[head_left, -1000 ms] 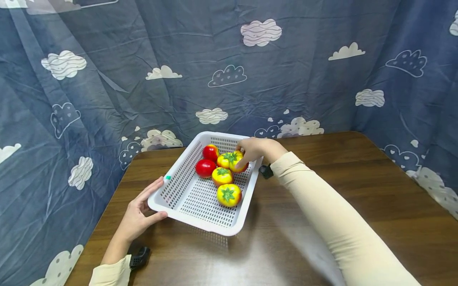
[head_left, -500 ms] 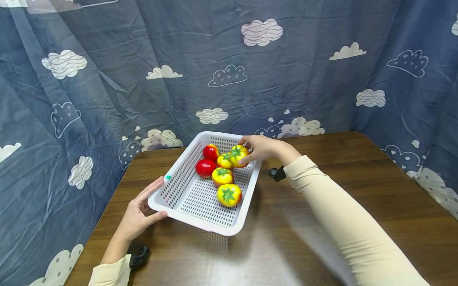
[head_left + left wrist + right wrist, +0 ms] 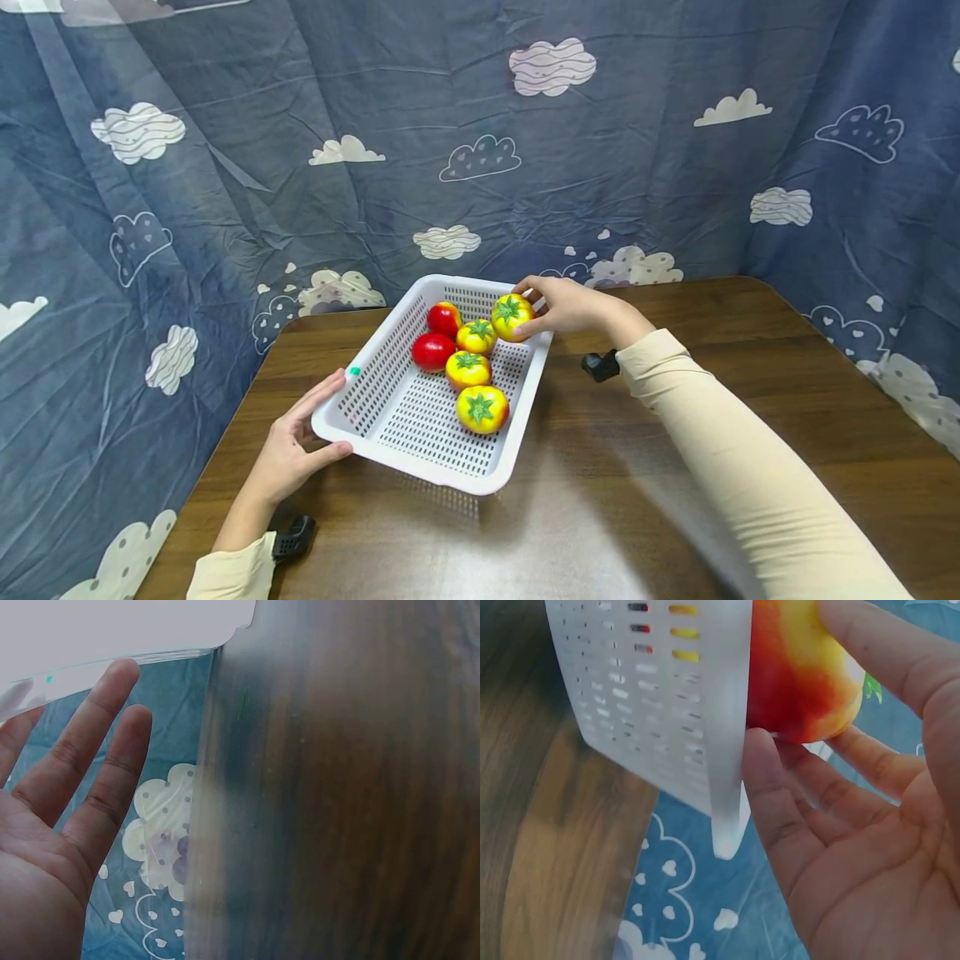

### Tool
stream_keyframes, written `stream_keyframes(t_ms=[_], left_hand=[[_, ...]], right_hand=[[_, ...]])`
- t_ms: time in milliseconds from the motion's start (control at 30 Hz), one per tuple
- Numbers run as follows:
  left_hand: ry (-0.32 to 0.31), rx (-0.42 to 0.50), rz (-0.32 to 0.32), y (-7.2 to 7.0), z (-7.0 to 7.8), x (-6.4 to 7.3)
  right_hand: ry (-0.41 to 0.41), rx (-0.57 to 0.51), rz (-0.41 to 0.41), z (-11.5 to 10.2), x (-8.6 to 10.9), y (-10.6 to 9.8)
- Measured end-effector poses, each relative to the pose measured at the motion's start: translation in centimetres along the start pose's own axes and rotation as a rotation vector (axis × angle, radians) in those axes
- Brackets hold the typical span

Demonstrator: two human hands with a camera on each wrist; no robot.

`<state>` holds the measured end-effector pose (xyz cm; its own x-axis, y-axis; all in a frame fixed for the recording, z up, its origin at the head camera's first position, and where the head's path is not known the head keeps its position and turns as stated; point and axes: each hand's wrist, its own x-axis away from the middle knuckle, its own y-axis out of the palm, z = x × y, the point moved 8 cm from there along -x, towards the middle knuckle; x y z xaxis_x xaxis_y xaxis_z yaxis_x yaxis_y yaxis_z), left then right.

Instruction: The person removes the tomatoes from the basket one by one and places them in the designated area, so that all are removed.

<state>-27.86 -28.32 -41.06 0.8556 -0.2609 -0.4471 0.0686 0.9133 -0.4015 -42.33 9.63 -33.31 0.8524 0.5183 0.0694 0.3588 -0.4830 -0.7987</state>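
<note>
My right hand (image 3: 566,304) holds a yellow-and-red tomato (image 3: 511,317) with a star-shaped green top, close by the far right side of the white basket (image 3: 517,433). In the right wrist view the thumb and fingers surround the tomato (image 3: 802,675), right beside the basket's rim (image 3: 731,750). Inside the basket lie more yellow tomatoes (image 3: 482,409) with green tops, and two mostly red fruits (image 3: 433,352) at the left. My left hand (image 3: 288,450) touches the basket's near left corner, thumb at the front rim; its visible fingers (image 3: 112,787) look straight in the left wrist view.
The basket stands on a dark brown wooden table (image 3: 712,400). A blue curtain (image 3: 375,217) with white clouds hangs behind and beside the table. Both wrists carry black devices, one (image 3: 295,537) at the left and another (image 3: 600,365) at the right.
My right hand has raised the tomato from beside the others and moved it right, toward the basket's far right rim. The left hand and the basket stay in place.
</note>
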Motion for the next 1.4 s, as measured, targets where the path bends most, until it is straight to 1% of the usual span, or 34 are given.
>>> stream_keyframes(t_ms=[133, 300, 567, 900, 1200, 1300, 1400], left_hand=[[0.009, 0.008, -0.002, 0.0, 0.1, 0.0], [0.005, 0.008, -0.002, 0.0, 0.1, 0.0], [-0.003, 0.010, -0.004, 0.1, 0.2, 0.0], [-0.003, 0.012, -0.007, 0.1, 0.1, 0.0], [-0.008, 0.006, -0.007, 0.1, 0.2, 0.0], [-0.008, 0.005, -0.007, 0.1, 0.2, -0.1], [-0.008, 0.005, -0.007, 0.1, 0.2, 0.0]], right_hand=[[-0.017, -0.011, 0.017, 0.5, 0.4, -0.5], [-0.045, -0.023, 0.041, 1.1, 0.8, -1.1], [-0.012, -0.047, 0.059, 2.2, 1.5, -2.1], [-0.034, -0.058, 0.083, 2.9, 2.3, -2.9], [0.000, -0.075, 0.117, 4.2, 3.1, -3.5], [-0.006, -0.090, 0.123, 4.4, 3.2, -3.7], [-0.033, -0.094, 0.121, 4.4, 3.3, -3.8]])
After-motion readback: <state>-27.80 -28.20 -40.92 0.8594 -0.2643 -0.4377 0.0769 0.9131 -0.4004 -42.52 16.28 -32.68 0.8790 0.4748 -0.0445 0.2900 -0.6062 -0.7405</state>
